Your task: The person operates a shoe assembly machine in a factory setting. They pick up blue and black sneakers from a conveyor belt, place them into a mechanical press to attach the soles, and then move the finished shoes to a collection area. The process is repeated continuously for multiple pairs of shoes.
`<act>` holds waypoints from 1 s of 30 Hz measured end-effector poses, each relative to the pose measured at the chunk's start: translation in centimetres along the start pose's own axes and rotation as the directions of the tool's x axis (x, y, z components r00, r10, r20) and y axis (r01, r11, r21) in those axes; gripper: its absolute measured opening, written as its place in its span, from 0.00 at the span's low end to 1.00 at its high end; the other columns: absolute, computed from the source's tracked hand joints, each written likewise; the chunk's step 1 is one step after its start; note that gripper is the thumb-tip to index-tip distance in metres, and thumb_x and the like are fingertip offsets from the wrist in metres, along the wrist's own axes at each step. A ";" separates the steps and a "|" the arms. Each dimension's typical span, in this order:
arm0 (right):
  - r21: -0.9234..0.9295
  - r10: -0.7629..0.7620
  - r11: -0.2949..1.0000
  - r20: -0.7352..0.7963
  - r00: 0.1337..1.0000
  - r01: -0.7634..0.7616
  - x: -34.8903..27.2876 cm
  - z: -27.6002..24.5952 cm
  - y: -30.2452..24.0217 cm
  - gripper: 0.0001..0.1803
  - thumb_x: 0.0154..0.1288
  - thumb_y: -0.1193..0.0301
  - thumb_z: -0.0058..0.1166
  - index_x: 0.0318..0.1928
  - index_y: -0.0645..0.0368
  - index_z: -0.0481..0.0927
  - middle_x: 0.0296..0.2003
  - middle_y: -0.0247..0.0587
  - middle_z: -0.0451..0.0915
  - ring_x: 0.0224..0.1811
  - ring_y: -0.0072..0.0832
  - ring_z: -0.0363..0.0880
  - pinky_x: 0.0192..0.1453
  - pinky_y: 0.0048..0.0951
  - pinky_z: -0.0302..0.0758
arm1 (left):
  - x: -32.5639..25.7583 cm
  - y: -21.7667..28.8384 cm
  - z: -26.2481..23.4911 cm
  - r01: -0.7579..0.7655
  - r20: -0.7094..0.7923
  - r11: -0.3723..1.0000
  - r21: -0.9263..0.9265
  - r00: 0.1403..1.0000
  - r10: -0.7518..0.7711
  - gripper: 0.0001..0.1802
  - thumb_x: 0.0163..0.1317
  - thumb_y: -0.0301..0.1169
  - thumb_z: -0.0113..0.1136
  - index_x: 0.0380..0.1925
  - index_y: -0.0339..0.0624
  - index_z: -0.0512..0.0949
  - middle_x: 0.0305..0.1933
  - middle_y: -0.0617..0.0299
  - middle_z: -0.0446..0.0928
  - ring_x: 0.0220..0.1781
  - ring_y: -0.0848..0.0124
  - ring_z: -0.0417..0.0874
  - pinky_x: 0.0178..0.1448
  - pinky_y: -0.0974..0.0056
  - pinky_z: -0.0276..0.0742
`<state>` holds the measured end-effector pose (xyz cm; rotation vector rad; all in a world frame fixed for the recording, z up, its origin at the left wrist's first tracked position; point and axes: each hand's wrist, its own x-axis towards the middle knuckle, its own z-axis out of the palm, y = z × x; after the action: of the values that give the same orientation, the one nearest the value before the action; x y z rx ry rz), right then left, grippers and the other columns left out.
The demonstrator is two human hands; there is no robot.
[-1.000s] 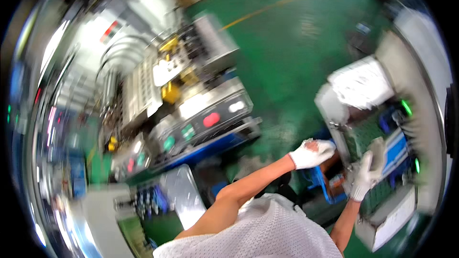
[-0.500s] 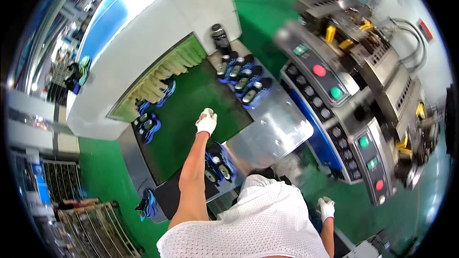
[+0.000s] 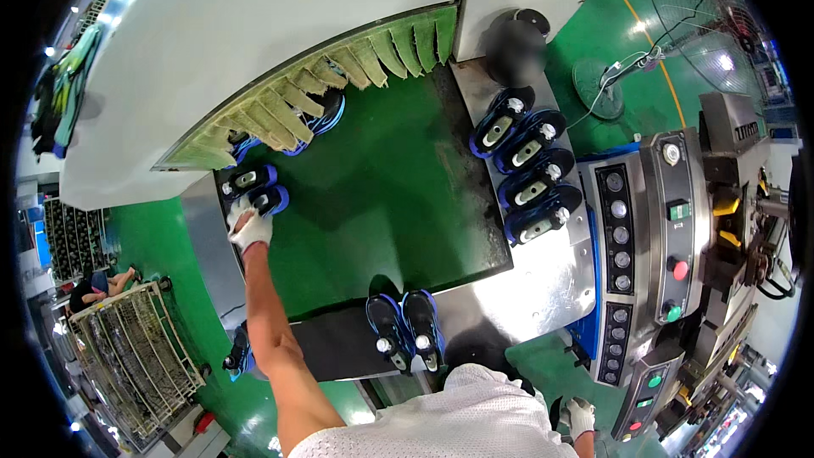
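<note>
My left hand (image 3: 250, 225), in a white glove with bare fingertips, is closed on the near end of a dark shoe (image 3: 271, 200) with a blue-purple sole. That shoe lies at the left edge of a green conveyor belt (image 3: 381, 203), beside another shoe (image 3: 248, 181). Farther in, a shoe (image 3: 326, 112) sits partly under the hanging fabric strips (image 3: 339, 68) of a white machine. My right hand (image 3: 579, 417), also gloved, hangs low at my right side with curled fingers; nothing is visible in it.
Several dark shoes (image 3: 530, 165) line the metal ledge right of the belt. A shoe pair (image 3: 405, 331) stands on the near ledge, another shoe (image 3: 240, 352) at its left end. A control-panel machine (image 3: 653, 229) stands right, a floor fan (image 3: 598, 89) behind it, a wire rack cart (image 3: 136, 356) left.
My left hand has moved left across the belt, from above its middle to the shoe at its left edge, and closed on it. My view has turned; my right hand still hangs low.
</note>
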<state>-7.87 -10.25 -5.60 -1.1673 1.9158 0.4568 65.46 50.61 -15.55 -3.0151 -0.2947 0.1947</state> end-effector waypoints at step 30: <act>0.174 -0.959 0.197 0.240 0.153 0.965 -9.5 5.9 -24.9 0.32 0.59 0.57 0.70 0.55 0.67 0.75 0.46 0.55 0.84 0.50 0.47 0.85 0.55 0.44 0.79 | -39.3 44.9 -22.0 -0.805 -0.140 -0.517 -0.292 -0.499 0.855 0.32 0.59 0.42 0.73 0.58 0.36 0.77 0.55 0.46 0.80 0.58 0.49 0.81 0.62 0.48 0.77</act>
<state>18.43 -13.58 1.15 -1.9325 0.5252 -0.1111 38.54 -3.03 5.42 -1.9919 2.8074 0.5560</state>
